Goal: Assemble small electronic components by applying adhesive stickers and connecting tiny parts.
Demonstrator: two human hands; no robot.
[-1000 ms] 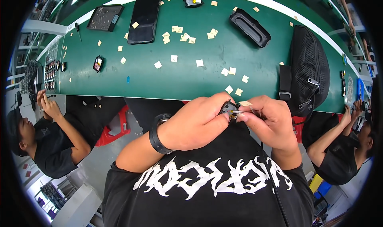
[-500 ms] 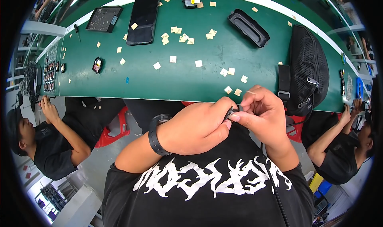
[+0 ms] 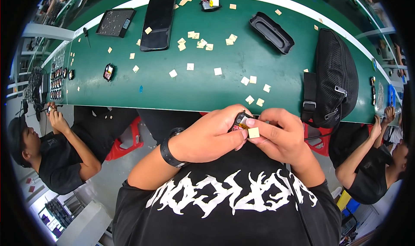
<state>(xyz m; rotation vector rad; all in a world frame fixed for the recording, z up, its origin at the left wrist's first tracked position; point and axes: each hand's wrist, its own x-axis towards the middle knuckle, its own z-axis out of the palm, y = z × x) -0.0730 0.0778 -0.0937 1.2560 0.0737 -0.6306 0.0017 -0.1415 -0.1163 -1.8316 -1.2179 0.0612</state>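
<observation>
My left hand (image 3: 206,137), with a dark band on its wrist, grips a small black electronic device (image 3: 239,119). Its opened face shows a red circuit board, a silvery part and a bit of yellow. A small pale yellow square sticker (image 3: 253,133) sits at the fingertips of my right hand (image 3: 283,134), whose thumb presses close to the device. Both hands are held together just off the table's near edge. Part of the device is covered by my fingers.
On the green table (image 3: 173,90) lie several pale squares, a black phone (image 3: 158,25), a shallow screw tray (image 3: 113,23), similar opened devices (image 3: 109,71), a black plastic case (image 3: 271,33) and a black bag (image 3: 335,77). Co-workers (image 3: 52,151) sit at both sides.
The device has turned so its open face with the red board shows. My right hand has come lower and closer, and the pale square now faces up beside the device.
</observation>
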